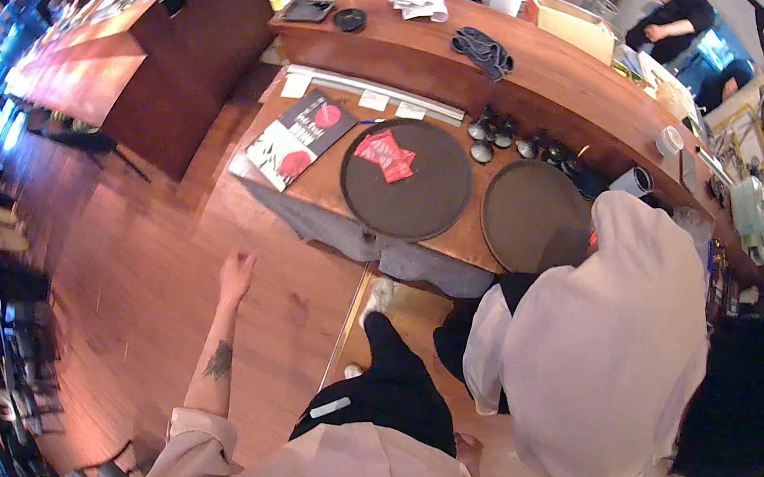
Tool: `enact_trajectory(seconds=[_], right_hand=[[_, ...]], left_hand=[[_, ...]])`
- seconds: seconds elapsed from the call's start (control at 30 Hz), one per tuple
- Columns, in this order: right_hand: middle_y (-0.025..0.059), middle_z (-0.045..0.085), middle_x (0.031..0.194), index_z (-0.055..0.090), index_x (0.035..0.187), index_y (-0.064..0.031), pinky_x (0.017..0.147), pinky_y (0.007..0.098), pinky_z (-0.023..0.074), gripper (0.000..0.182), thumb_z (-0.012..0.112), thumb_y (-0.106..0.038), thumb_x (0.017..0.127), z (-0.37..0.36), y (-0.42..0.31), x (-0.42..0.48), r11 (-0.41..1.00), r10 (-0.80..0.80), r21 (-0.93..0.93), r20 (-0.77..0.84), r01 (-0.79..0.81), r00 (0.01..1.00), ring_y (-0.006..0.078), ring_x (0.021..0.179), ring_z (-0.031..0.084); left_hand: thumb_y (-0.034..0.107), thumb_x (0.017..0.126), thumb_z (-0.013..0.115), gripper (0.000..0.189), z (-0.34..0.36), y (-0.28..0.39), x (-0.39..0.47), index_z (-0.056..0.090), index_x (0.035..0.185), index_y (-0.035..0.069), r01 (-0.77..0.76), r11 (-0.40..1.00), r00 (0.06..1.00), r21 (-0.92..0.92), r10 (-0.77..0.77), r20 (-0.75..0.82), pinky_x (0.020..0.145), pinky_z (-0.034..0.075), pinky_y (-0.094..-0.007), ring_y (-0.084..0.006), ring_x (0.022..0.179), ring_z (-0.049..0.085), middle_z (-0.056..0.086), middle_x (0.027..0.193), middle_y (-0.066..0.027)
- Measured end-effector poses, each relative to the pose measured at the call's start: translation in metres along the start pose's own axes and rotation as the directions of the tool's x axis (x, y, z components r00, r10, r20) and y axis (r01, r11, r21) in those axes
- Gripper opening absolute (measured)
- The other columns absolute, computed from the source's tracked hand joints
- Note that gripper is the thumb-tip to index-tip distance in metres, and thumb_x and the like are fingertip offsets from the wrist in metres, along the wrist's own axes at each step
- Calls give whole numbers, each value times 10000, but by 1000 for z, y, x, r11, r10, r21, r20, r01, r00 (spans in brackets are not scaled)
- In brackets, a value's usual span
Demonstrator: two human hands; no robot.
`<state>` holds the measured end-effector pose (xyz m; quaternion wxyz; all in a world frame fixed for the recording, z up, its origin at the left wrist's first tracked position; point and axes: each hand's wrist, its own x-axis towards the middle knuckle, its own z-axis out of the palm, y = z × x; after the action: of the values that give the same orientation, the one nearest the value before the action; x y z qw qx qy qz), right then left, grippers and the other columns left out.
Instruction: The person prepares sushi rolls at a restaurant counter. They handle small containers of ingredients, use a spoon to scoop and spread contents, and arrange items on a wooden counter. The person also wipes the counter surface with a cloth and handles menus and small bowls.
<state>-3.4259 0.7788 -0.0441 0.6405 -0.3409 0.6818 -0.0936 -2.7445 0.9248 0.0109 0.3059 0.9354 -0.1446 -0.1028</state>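
My left hand hangs over the wooden floor with its fingers curled in and nothing visible in it. My right hand shows only partly beside my dark trousers, its fingers hidden. Before me stands a low service counter. On it lie a menu with red circles and a round dark serving tray. Crumpled red wrappers rest on that tray. A second round tray lies to its right, partly covered by a co-worker. Neither of my hands touches these things.
A co-worker in a pale shirt bends close at my right. Behind the trays stand several small dark-based objects. The raised wooden ledge holds a grey cloth and white paper. A wooden partition stands at left.
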Motion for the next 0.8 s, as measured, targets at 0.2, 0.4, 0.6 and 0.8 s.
enact_trajectory(seconds=[0.2,0.4,0.6,0.8], right_hand=[[89,724,957,668,1214,-126,689,404,580,297,673,-317,986,102,-58,37,993,41,109,-10,-39,999,211,790,699],[121,710,950,634,1285,-64,615,344,585,384,699,-285,978,142,-82,59,967,14,254,-114,16,993,203,735,698],[107,695,910,595,1294,-47,517,298,563,367,699,-203,979,212,-208,22,922,-251,220,-289,319,924,178,619,676],[82,680,918,465,1473,-125,501,262,541,467,602,-273,1051,310,-438,11,701,-541,340,-321,628,777,156,653,649]], left_hand=[[229,888,755,392,68,342,134,668,1227,52,-756,601,593,-260,797,118,1025,479,-466,-386,1184,593,644,1173,-199],[327,899,739,538,146,577,235,590,1411,257,-882,466,468,63,855,223,1027,508,-549,-492,1281,492,476,1458,-189],[215,901,676,225,230,589,317,692,1108,127,-910,401,414,106,892,182,817,588,-515,-415,1072,646,599,1268,-198],[285,934,633,243,156,525,195,723,981,64,-666,363,250,-652,932,264,757,575,-489,-400,853,718,727,914,-230]])
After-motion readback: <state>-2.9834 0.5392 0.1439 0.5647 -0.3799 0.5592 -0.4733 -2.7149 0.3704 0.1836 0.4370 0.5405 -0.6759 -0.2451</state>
